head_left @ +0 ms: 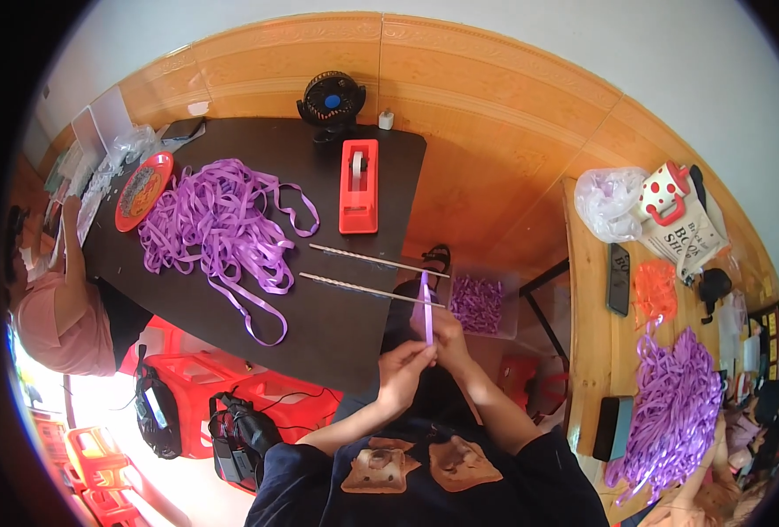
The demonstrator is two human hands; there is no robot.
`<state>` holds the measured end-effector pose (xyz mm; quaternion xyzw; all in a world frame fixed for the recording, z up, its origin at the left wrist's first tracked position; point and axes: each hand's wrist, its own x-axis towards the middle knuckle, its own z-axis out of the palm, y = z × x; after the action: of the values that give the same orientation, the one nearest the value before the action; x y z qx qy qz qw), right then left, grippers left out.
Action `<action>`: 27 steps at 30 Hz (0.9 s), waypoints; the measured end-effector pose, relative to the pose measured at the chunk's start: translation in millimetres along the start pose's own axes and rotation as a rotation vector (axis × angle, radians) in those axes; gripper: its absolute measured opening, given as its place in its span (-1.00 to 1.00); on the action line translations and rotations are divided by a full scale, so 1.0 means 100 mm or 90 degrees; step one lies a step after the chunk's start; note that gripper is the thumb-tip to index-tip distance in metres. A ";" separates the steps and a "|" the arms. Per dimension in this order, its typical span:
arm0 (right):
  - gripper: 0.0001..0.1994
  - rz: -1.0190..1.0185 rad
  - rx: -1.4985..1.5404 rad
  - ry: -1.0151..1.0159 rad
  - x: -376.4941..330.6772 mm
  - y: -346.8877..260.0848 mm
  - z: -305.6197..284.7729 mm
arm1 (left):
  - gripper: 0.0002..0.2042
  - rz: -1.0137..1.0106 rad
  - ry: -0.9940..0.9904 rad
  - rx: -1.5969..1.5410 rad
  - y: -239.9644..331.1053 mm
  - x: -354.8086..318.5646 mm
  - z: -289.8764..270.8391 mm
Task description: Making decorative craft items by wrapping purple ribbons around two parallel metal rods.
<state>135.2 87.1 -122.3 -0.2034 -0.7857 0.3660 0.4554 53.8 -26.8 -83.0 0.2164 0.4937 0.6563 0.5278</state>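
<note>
Both grips pinch one purple ribbon strip (426, 309) — my left hand (401, 367) and right hand (447, 338) closed on its lower end, upright before my chest, past the counter (337, 334) edge. I judge it light, limp and slick; best held near an end. Counted outward: two thin rods (367, 288), one red tape dispenser (359, 186), one ribbon heap (218, 224), one clear bin of folded pieces (477, 303), one red plate (144, 190), one fan (331, 97).

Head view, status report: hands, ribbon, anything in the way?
Left hand and right hand pinch purple ribbon strip, held upright. Two sticks on dark table just beyond. Nothing blocking.
</note>
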 end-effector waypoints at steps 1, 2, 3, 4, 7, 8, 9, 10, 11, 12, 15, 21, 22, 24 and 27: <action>-0.88 0.047 -0.026 -0.065 -0.07 -0.17 -0.07 | -0.90 0.051 -0.037 0.008 0.03 -0.09 -0.05; -0.89 0.046 -0.027 -0.074 -0.14 -0.30 -0.06 | -0.90 0.048 -0.037 0.008 0.05 -0.16 -0.10; -0.89 0.045 -0.027 -0.081 -0.24 -0.40 -0.05 | -0.89 0.019 -0.072 0.003 0.07 -0.22 -0.15; -0.85 0.054 -0.003 -0.117 -0.36 -0.40 -0.06 | -0.89 -0.009 -0.106 -0.003 0.09 -0.28 -0.19; -0.91 0.200 0.168 -0.109 -0.60 -0.67 -0.01 | -0.90 -0.049 -0.104 -0.011 0.13 -0.43 -0.28; -0.92 0.217 0.174 -0.151 -0.72 -0.63 -0.03 | -0.91 -0.060 -0.108 -0.019 0.13 -0.47 -0.32; -0.92 0.218 0.174 -0.148 -0.78 -0.68 -0.02 | -0.91 -0.062 -0.110 -0.017 0.17 -0.50 -0.32; -0.93 0.300 0.228 -0.141 -0.83 -0.74 -0.01 | -0.91 -0.083 -0.102 0.018 0.23 -0.53 -0.31; -0.93 0.381 0.283 -0.133 -0.89 -0.78 0.00 | -0.90 -0.103 -0.094 0.052 0.27 -0.55 -0.30; -0.93 0.382 0.285 -0.129 -0.95 -0.80 0.02 | -0.88 -0.095 -0.087 0.064 0.27 -0.57 -0.30; -0.92 0.463 0.394 -0.171 -1.17 -0.78 0.08 | -0.86 -0.104 -0.113 0.077 0.28 -0.64 -0.33; -0.89 0.444 0.426 -0.238 -1.43 -0.81 0.18 | -0.85 -0.117 -0.096 0.104 0.12 -0.64 -0.46; -0.89 0.464 0.389 -0.260 -1.47 -0.78 0.20 | -0.86 -0.110 -0.083 0.107 0.10 -0.63 -0.47; -0.87 0.486 0.353 -0.283 -1.53 -0.76 0.22 | -0.86 -0.108 -0.081 0.125 0.06 -0.61 -0.52; -0.87 0.514 0.388 -0.293 -1.50 -0.78 0.19 | -0.87 -0.089 -0.073 0.166 0.02 -0.62 -0.56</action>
<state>194.8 -69.0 -153.7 -0.2622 -0.5829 0.7574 0.1335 29.0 -106.2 -90.3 0.2856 0.5577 0.5347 0.5670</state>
